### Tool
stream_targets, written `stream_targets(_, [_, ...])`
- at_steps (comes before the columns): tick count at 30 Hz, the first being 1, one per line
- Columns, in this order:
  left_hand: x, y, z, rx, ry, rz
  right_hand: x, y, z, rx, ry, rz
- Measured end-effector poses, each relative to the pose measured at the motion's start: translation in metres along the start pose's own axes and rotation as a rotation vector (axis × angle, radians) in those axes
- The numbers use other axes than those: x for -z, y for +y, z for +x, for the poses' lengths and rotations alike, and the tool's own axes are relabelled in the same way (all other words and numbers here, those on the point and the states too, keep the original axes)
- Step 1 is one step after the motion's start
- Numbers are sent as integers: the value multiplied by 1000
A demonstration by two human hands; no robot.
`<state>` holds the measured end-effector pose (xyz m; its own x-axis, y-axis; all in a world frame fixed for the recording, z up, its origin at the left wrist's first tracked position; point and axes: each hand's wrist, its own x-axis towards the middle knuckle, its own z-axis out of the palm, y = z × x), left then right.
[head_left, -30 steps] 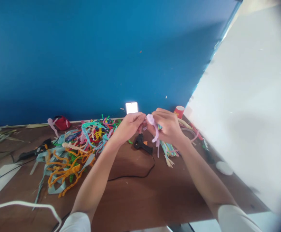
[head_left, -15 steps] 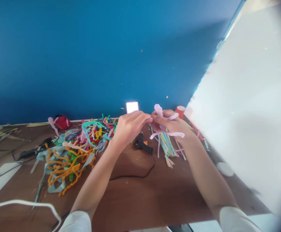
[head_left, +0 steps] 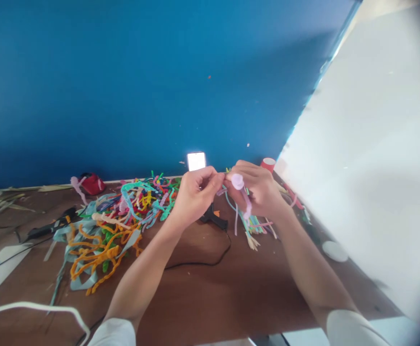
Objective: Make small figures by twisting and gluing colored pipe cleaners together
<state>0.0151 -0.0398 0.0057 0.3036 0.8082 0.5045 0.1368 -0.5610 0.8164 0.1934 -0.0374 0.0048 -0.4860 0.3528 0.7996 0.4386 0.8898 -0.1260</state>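
Note:
My left hand [head_left: 194, 196] and my right hand [head_left: 258, 190] meet above the brown table [head_left: 210, 293], both pinching a pale pink pipe cleaner [head_left: 239, 184] coiled into a small spiral, its loose end hanging down past my right palm. Just beneath the hands lies a black glue gun [head_left: 214, 219] with its cord trailing toward me. A bundle of straight coloured pipe cleaners [head_left: 252, 226] rests under my right wrist.
A large tangle of coloured pipe cleaners [head_left: 112, 221] fills the table's left half. A lit phone [head_left: 197, 161] leans on the blue wall, a red paper cup [head_left: 267, 165] beside it. A red object [head_left: 92, 184] sits far left; a white board [head_left: 368, 173] rises on the right.
The pink pipe cleaner's long tail, sticking out sideways half a second ago, is now wound into a tighter spiral between my fingers. Both hands have dropped slightly.

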Motion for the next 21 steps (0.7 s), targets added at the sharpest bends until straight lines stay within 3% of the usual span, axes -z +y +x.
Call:
stream_targets(5, [-2,-8,8,363,-64,-405,-8,4,-3,161,-36,-495])
stream_targets(9, [-4,-11,9,425,-71,-467,-13,10,-4,89,-14,-426])
stream_targets(12, [-5,-10,7,236,-21,-235,-13,10,-3,-80,53,-184])
stream_targets(16, [1,-9,4,-215,104,295,-11,7,0,-391,122,210])
stream_targets(18, [5,-9,3,-414,104,459,-11,6,2,-501,137,409])
stream_targets(21, [9,-13,4,-557,67,552,-11,7,5,-580,155,609])
